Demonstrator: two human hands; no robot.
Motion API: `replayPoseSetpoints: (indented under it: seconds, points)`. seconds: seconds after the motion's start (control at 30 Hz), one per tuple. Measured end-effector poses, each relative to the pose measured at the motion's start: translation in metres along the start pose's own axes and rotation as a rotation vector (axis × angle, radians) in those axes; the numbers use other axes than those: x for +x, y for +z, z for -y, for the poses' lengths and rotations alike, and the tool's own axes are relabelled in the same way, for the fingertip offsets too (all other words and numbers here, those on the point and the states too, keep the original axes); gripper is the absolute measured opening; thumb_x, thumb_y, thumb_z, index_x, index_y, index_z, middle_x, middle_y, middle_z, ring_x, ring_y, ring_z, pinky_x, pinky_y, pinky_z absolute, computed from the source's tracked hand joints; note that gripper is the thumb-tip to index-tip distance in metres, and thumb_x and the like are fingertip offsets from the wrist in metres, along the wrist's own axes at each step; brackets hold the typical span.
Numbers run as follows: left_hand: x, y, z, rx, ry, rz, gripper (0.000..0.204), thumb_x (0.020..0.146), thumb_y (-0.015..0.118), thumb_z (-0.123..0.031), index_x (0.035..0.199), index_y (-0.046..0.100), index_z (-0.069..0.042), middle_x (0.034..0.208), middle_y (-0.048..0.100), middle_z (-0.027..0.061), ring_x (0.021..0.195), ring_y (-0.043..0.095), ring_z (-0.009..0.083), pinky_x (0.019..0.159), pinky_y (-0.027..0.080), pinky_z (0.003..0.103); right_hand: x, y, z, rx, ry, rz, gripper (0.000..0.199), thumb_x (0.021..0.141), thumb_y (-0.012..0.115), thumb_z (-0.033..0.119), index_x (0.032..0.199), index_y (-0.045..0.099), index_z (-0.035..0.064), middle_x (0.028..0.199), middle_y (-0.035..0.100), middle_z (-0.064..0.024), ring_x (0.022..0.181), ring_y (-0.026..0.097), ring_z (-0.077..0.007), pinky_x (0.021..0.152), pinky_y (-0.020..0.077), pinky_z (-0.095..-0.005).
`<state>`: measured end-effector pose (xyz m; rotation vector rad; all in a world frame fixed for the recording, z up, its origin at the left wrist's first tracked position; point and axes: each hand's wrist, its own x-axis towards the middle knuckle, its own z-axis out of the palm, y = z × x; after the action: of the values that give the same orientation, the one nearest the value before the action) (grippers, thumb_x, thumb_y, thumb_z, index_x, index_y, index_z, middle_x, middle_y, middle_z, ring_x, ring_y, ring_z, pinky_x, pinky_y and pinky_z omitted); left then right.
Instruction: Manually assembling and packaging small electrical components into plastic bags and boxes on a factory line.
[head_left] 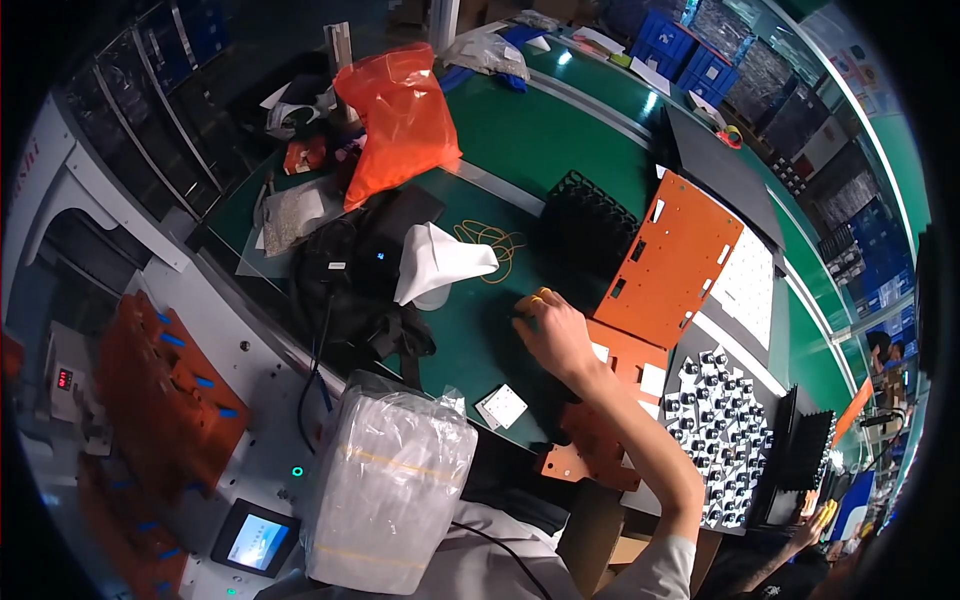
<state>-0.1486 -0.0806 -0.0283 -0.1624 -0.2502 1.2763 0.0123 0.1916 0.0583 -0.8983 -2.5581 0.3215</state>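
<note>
My right hand (556, 335) reaches out over the green table, with yellow covers on its fingertips. Its fingers are apart and bent a little, and I see nothing held in them. A crumpled white cloth or paper (440, 262) stands just beyond it to the left, beside a loose coil of yellow cord (488, 246). Right of the hand, an orange plate with slots and holes (672, 262) lies tilted. Nearer to me, a small stack of white square plates (501, 407) rests on the table. My left hand does not show.
A plastic-wrapped white block (392, 490) sits close in front of me. Many small black-and-white parts (715, 430) cover a board at right. Beyond are a black rack (590, 225) and an orange bag (400, 125). A machine with a small screen (256, 541) stands left. Another person's hand (822, 518) shows far right.
</note>
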Motion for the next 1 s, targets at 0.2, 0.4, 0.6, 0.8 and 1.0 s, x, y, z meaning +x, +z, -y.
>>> replayPoseSetpoints:
  seconds: [0.2,0.4,0.6,0.8,1.0]
  points:
    - [-0.003,0.003,-0.007,0.062,0.044,0.002,0.069,0.101,0.041,-0.054,0.149,0.042,-0.005,0.144,0.052,0.0166,0.13,0.053,0.0294,0.112,0.039,0.047,0.011,0.011,-0.001,0.048,-0.015,0.012,0.01,0.081,0.071,0.011,0.088,0.069,0.0036,0.088,0.062,-0.0126,0.085,0.064,-0.0296,0.074,0.0551,-0.0388]
    - [-0.033,0.008,-0.006,0.127,0.209,0.028,0.067,0.101,0.041,-0.052,0.149,0.042,-0.005,0.143,0.053,0.0166,0.129,0.054,0.029,0.111,0.04,0.046,0.018,0.025,0.008,-0.255,-0.224,0.052,0.009,0.085,0.058,0.009,0.09,0.062,0.0018,0.098,0.061,-0.0148,0.095,0.062,-0.0286,0.083,0.0542,-0.0387]
    - [-0.099,0.027,-0.001,0.261,0.558,0.105,0.065,0.102,0.041,-0.051,0.149,0.043,-0.005,0.142,0.054,0.0166,0.128,0.055,0.0285,0.111,0.041,0.046,-0.005,0.001,0.012,0.565,0.118,-0.147,0.017,0.097,0.056,0.001,0.114,0.054,0.0017,0.097,0.06,-0.0088,0.087,0.059,-0.0239,0.082,0.0492,-0.0338]
    - [-0.156,0.037,0.02,0.371,0.841,0.153,0.064,0.102,0.041,-0.049,0.148,0.043,-0.005,0.141,0.055,0.0166,0.127,0.056,0.0281,0.11,0.042,0.045,0.037,-0.113,0.156,1.19,-0.213,-0.483,0.024,0.104,0.042,0.027,0.107,0.053,0.0061,0.093,0.056,-0.0093,0.079,0.052,-0.0173,0.069,0.0417,-0.0294]
    - [-0.17,0.054,0.023,0.463,0.933,0.213,0.062,0.103,0.041,-0.047,0.148,0.044,-0.005,0.141,0.056,0.0166,0.126,0.057,0.0277,0.109,0.043,0.045,0.04,-0.202,0.226,1.602,-0.743,-0.5,0.043,0.104,0.032,0.025,0.125,0.048,-0.0086,0.125,0.058,-0.0249,0.109,0.062,-0.0266,0.102,0.0483,-0.0347]
